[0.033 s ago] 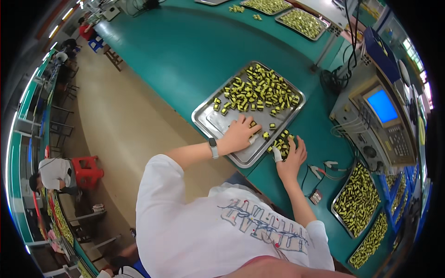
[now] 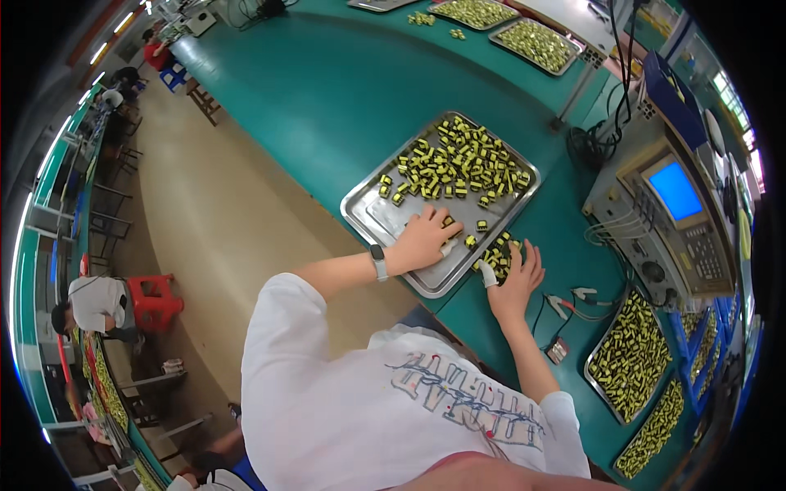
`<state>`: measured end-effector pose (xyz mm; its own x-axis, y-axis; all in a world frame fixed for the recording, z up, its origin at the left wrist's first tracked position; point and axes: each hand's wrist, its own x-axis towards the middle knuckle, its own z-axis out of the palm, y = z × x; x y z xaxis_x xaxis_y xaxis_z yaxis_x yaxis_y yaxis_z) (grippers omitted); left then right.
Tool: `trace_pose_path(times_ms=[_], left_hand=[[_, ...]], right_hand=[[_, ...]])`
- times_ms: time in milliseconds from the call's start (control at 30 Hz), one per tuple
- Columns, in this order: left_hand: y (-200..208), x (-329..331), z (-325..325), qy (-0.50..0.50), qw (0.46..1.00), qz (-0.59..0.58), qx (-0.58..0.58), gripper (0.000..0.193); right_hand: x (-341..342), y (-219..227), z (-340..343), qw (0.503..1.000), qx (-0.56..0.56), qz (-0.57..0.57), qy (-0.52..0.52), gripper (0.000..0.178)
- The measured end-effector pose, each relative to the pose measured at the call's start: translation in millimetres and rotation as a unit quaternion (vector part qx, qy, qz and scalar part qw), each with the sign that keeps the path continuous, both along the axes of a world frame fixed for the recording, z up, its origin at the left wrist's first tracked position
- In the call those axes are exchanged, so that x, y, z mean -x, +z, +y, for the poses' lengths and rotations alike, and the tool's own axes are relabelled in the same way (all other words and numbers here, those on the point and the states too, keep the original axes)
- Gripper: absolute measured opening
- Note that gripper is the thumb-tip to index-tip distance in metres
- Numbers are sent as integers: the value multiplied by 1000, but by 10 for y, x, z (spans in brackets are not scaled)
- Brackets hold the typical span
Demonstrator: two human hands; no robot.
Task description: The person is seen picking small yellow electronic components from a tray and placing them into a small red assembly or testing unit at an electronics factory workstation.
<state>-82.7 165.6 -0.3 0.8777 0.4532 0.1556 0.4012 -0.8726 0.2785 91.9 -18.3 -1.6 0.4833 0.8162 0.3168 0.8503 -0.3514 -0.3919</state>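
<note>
A metal tray [image 2: 385,221] lies tilted on the green table, with many small yellow-and-black transformers [image 2: 450,164] heaped in its far half. My left hand [image 2: 422,241] rests palm down in the near part of the tray, its fingers spread. A transformer [image 2: 448,221] shows beside its fingertips; what lies under the palm is hidden. Just right of the tray, on the table, is a smaller pile of transformers [image 2: 498,260]. My right hand [image 2: 513,285] lies against that pile, thumb and fingers apart. Both thumbs wear white covers.
A bench meter [image 2: 675,196] with a blue screen stands at the right, its clip leads [image 2: 565,304] lying on the table. More filled trays [image 2: 602,385] sit at the lower right and far edge [image 2: 536,45]. A red stool [image 2: 155,303] stands left across the aisle, near a seated person.
</note>
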Motion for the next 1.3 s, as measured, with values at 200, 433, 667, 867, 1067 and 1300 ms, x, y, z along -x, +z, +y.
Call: trace_pose_path(times_ms=[200,433,667,867,1067,1300], left_hand=[[63,-28,-75,4,999,-27,-30,58],[-81,-144,-91,34,997,15,-72,43],[130,-13,55,37,997,16,62,41],[168,-54,288,99,962,-121,222,33],[436,-139,279,228,837,-246,433,30],[559,-66,-249,260,739,-305,542,25]], right_hand=[[-39,286,610,985,37,24,169,72],[-137,-152,930,970,30,-42,237,21],[-231,292,512,982,-84,60,157,38],[-324,85,142,991,-29,111,73,50],[-149,210,247,988,128,55,61,83],[-199,-6,300,990,93,30,99,73]])
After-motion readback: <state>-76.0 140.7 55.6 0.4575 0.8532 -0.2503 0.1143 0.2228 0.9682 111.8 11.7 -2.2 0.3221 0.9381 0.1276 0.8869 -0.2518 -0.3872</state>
